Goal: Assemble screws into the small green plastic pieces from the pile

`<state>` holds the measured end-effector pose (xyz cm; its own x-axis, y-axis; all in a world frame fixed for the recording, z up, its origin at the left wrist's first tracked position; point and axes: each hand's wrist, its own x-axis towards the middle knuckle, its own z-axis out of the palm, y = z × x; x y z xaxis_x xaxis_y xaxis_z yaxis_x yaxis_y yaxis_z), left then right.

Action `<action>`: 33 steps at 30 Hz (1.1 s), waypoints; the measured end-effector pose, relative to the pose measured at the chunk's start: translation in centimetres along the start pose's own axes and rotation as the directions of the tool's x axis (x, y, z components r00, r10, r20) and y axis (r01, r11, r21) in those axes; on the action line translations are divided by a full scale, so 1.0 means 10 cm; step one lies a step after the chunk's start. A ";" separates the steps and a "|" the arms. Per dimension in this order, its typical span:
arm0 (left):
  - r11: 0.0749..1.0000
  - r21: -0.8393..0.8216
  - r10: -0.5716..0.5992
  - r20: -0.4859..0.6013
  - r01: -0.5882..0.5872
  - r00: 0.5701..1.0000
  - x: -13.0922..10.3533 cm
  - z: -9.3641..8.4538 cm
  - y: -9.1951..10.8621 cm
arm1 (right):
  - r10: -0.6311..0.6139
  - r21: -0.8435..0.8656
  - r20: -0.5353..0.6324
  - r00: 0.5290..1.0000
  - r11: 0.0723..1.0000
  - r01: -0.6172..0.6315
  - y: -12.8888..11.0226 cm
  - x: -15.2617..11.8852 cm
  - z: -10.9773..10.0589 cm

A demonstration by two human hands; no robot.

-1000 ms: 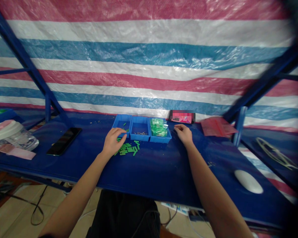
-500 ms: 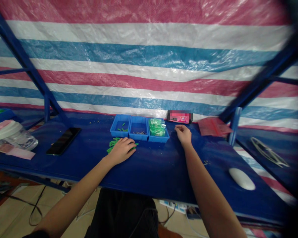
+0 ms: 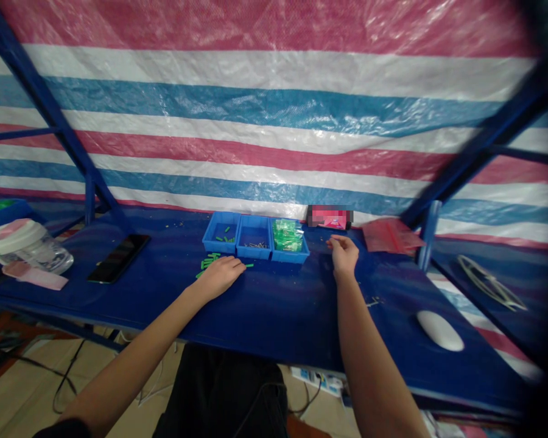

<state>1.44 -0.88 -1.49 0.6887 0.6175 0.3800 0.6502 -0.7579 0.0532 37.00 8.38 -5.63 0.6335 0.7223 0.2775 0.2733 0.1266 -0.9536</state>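
Note:
My left hand (image 3: pixel 221 272) lies palm down on a pile of small green plastic pieces (image 3: pixel 207 263) on the blue table (image 3: pixel 274 304), covering most of them. Just beyond stand three small blue trays side by side: the left tray (image 3: pixel 222 233) holds a few green pieces, the middle tray (image 3: pixel 254 234) small metal parts, the right tray (image 3: pixel 290 237) clear bags of green pieces. My right hand (image 3: pixel 344 253) hovers right of the trays with fingers curled; whether it pinches anything is too small to tell.
A black phone (image 3: pixel 118 258) lies at the left, a clear lidded jar (image 3: pixel 25 246) farther left. Pink bags (image 3: pixel 390 234) sit at the back right, a white oval object (image 3: pixel 439 330) at the front right. Blue frame posts (image 3: pixel 425 243) rise on both sides.
My left hand came back from the left tray's edge and settled over the green pieces. My right hand lifted slightly and shifted a little right.

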 end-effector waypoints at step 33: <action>0.877 -0.338 -0.463 -0.409 0.341 0.786 0.04 -0.19 -0.51 | 0.033 0.103 -0.024 0.999 0.994 -0.031 -0.26 -0.08 0.07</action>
<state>-2.16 2.82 0.18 0.1093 0.7504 0.6519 0.6969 -0.5255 0.4880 35.24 7.91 -3.46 0.6593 0.7098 0.2481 0.1777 0.1735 -0.9687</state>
